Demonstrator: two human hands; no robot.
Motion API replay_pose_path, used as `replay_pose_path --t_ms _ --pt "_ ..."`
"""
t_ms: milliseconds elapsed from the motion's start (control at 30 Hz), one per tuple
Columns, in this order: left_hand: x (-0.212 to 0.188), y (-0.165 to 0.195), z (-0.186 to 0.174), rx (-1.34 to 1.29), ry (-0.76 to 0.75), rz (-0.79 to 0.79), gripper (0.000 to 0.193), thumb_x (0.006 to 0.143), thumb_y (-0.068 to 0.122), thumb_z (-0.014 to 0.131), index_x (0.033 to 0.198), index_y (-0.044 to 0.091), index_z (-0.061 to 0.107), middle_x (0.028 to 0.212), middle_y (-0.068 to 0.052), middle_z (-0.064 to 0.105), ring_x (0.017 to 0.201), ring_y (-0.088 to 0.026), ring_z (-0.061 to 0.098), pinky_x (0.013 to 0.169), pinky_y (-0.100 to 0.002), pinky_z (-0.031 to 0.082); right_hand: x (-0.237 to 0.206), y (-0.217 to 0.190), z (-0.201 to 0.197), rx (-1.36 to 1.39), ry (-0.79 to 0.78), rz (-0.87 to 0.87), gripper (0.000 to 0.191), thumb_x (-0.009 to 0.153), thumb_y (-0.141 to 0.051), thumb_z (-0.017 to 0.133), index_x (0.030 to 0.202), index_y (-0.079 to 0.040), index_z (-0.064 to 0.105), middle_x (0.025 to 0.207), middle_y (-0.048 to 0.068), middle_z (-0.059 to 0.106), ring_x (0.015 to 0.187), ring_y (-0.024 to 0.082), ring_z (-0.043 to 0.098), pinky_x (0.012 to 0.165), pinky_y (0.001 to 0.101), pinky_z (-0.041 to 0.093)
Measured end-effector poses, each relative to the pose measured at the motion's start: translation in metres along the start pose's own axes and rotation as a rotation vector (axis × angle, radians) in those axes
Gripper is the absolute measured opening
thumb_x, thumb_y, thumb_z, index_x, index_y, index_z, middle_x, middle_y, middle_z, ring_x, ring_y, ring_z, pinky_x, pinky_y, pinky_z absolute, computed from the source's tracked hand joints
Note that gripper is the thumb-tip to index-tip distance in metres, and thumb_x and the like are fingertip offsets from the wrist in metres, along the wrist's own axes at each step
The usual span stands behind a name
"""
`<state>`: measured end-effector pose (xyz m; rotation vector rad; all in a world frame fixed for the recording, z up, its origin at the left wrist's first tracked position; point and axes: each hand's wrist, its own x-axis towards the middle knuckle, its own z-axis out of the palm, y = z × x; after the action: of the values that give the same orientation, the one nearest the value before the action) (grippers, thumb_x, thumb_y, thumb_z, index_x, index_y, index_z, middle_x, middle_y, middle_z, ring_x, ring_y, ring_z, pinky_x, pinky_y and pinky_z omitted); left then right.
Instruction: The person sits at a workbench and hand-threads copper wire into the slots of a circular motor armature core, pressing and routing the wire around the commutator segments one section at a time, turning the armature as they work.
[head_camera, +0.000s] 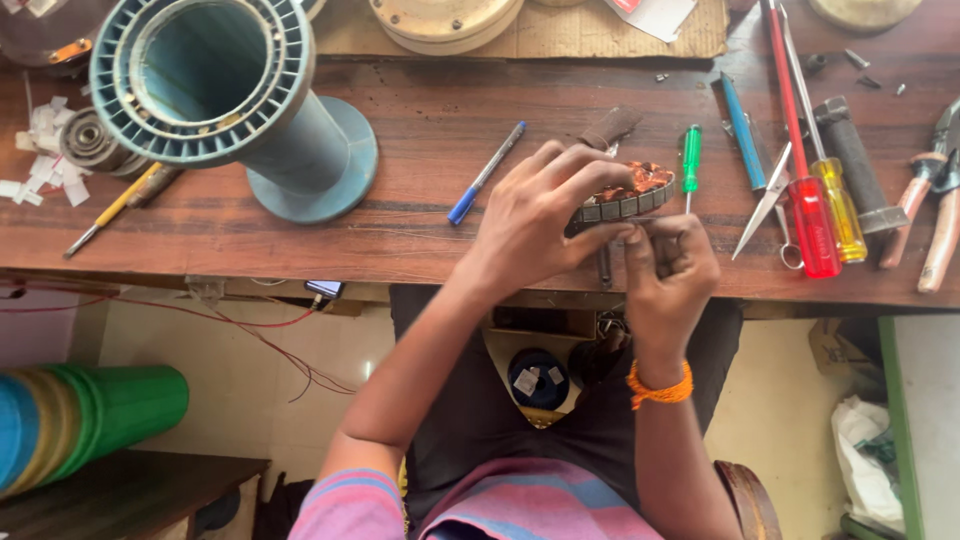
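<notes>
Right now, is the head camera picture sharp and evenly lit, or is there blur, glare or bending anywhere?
Head view: evenly lit with soft shadows; the left hand, right hand and ring-shaped wound part between them look sharp; faint shine on the red screwdriver handle; the wooden bench edge bows slightly, suggesting wide-lens distortion.

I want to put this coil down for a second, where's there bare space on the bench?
Bare wood lies between the grey spool and the blue pen, left of the left hand. The right hand side is crowded: green screwdriver, scissors, red screwdriver, pliers.
</notes>
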<state>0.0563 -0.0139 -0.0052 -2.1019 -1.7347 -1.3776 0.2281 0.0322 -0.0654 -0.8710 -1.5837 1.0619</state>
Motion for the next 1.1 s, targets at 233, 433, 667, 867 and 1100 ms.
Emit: replay_pose_path --t_ms 233,433,667,867,1100 --pt "-0.017 -0.008 0.030 -0.011 0.170 -0.053 0.042 0.083 0.024 0.090 0.118 0.014 0.070 0.116 0.000 0.070 0.099 -0.023 0.065 0.087 -0.038 0.054 0.033 -0.018 -0.046 -0.202 -0.242 -0.158 0.006 0.100 0.001 0.074 0.105 0.000 0.070 0.091 -0.001 0.055 0.078 0.007 0.048 0.069 0.0242 0.038" --pt "-0.016 -0.013 0.047 -0.029 0.263 -0.068 0.046 0.078 0.021 0.092 0.119 0.014 0.072 0.116 0.001 0.071 0.099 -0.023 0.063 0.088 -0.037 0.053 0.053 -0.030 -0.043 -0.287 -0.260 -0.248 0.010 0.100 0.004 0.077 0.106 -0.001 0.071 0.090 0.002 0.053 0.076 0.010 0.048 0.068 0.0259 0.038" --pt "0.000 -0.015 0.050 -0.103 0.289 -0.200 0.046 0.075 0.019 0.093 0.117 0.017 0.073 0.119 0.004 0.072 0.101 -0.021 0.062 0.095 -0.037 0.052 0.105 -0.044 -0.024 -0.236 -0.439 -0.304 0.009 0.101 0.004 0.075 0.107 -0.002 0.071 0.089 0.006 0.065 0.080 0.012 0.063 0.068 0.0266 0.048" --pt "0.006 -0.032 0.047 -0.136 0.180 -0.223 0.048 0.073 0.019 0.093 0.116 0.016 0.072 0.120 0.003 0.073 0.100 -0.022 0.062 0.095 -0.037 0.050 0.153 -0.038 -0.015 -0.331 -0.576 -0.365 0.012 0.093 -0.001 0.084 0.099 -0.001 0.073 0.082 0.008 0.067 0.069 0.015 0.061 0.062 0.0292 0.045" --pt "0.022 -0.037 0.031 -0.107 0.144 -0.200 0.048 0.076 0.024 0.094 0.117 0.015 0.072 0.124 0.002 0.073 0.102 -0.022 0.063 0.098 -0.038 0.051 0.161 -0.022 0.017 -0.053 -0.458 -0.275 0.008 0.099 0.006 0.077 0.104 0.003 0.071 0.096 0.009 0.074 0.087 0.013 0.072 0.070 0.0277 0.055"
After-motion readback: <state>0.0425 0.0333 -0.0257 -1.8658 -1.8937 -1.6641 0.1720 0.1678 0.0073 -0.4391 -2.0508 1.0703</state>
